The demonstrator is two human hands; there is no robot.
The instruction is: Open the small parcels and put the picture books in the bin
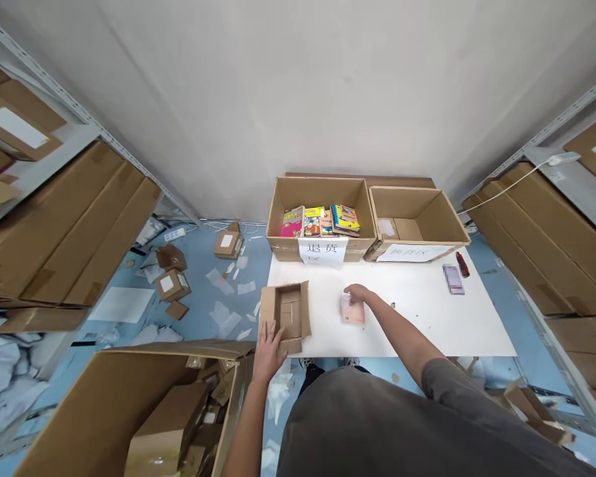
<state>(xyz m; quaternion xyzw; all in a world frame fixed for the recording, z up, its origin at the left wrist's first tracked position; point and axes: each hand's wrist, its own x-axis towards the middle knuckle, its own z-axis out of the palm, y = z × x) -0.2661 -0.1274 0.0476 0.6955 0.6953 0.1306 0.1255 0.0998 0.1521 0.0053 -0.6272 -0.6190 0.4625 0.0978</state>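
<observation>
On the white table lies a small cardboard box with its flaps folded out and nothing visible inside. My left hand rests on its near left flap, fingers spread. To the right of the box, my right hand grips the upper edge of a pale pink book. A barcode shows near the book's lower left corner. The fingertips of my right hand are partly hidden.
Behind stand a labelled carton of colourful books and another labelled carton. A blurred lilac object lies beside a red-and-black tool. At lower left, a large carton holds boxes. Paper scraps litter the floor.
</observation>
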